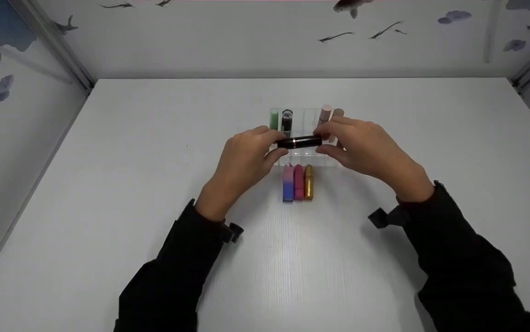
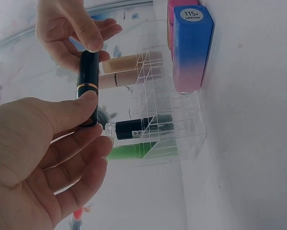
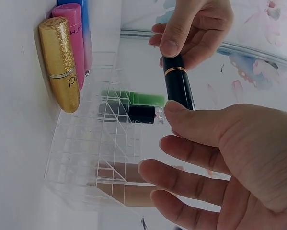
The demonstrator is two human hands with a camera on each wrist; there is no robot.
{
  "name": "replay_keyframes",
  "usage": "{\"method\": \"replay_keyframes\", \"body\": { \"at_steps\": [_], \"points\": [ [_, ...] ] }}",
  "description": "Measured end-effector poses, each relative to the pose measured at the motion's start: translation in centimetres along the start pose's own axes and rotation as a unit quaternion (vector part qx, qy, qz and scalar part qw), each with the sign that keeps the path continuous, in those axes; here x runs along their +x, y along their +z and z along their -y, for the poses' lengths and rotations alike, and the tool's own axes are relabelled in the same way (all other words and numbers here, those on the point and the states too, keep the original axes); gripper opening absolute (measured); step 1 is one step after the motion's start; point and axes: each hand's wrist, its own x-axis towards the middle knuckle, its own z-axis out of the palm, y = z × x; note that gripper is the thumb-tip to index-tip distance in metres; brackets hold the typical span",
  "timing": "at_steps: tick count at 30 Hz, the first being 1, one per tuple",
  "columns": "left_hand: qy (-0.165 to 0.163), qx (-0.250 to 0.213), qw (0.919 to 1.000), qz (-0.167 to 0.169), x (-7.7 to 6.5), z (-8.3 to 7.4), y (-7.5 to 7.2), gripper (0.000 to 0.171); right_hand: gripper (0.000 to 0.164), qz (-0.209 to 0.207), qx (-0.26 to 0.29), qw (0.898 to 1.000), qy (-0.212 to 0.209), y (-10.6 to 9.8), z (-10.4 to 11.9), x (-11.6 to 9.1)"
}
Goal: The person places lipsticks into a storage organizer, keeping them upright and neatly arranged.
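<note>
A black lipstick tube (image 1: 299,142) with a thin gold band lies level in the air, held at both ends. My left hand (image 1: 251,150) pinches its left end between thumb and fingers. At the other end, my right hand (image 1: 361,145) pinches it the same way. Beneath them stands a clear acrylic organizer (image 3: 62,158) with divided slots. In its slots are a green tube (image 1: 274,119), a black tube with a clear decorated top (image 1: 287,121), a pale pink tube (image 1: 324,114) and a beige tube (image 3: 138,195).
In front of the organizer lie a blue-and-pink lipstick box (image 1: 288,184), a magenta tube (image 1: 298,183) and a gold tube (image 1: 309,182), side by side. White panels with fish and flower prints (image 1: 246,41) border the white table (image 1: 131,184) at the back and sides.
</note>
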Motion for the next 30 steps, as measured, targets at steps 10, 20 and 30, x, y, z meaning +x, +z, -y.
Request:
{"method": "replay_keyframes", "body": {
  "at_steps": [10, 20, 30],
  "points": [
    [-0.011, -0.022, 0.9992, 0.031, 0.02, 0.02, 0.27, 0.021, 0.028, -0.014, 0.001, 1.000, -0.006, 0.18, -0.10, -0.06],
    [-0.018, -0.010, 0.9983, 0.055, 0.10, -0.01, 0.53, 0.020, 0.028, -0.010, 0.023, 1.000, -0.007, 0.16, -0.15, -0.14],
    [-0.021, -0.009, 0.9967, 0.078, 0.10, -0.12, 0.90, 0.019, 0.030, -0.011, 0.060, 0.998, -0.016, -0.26, 0.17, -0.09]
  ]
}}
